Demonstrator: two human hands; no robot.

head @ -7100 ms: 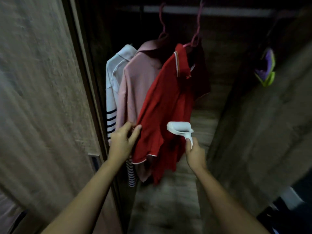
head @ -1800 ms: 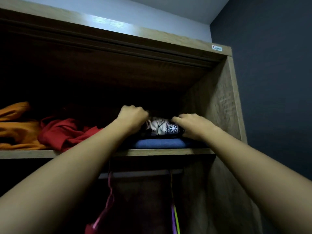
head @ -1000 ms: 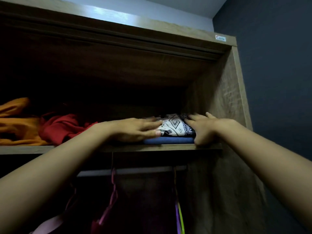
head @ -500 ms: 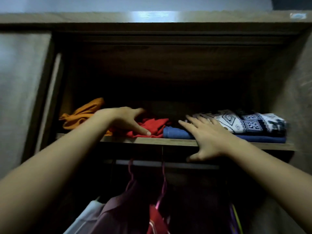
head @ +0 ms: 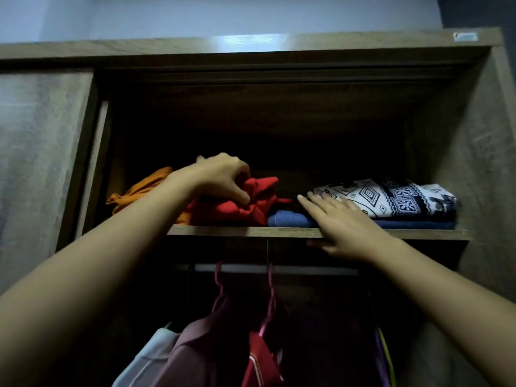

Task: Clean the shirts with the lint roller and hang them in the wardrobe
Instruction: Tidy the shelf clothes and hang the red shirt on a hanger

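Nearest, three shirts (head: pixel 212 350) hang from the rail (head: pixel 307 270), low in the wardrobe (head: pixel 460 169). Above, the right hand (head: pixel 346 224) lies flat and open, gripping nothing, its fingers on the blue fold (head: pixel 287 219) at the shelf's front edge (head: pixel 237 231). Further in, the left hand (head: pixel 220 177) is pinched shut on the crumpled red shirt (head: pixel 245 205). A quick pull could drag the orange garment (head: pixel 136 191) on its left off the edge. No lint roller shows.

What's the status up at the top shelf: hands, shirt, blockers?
Left hand gripping crumpled red garment on top shelf. Right hand open, flat by patterned folded stack. Nothing blocking.
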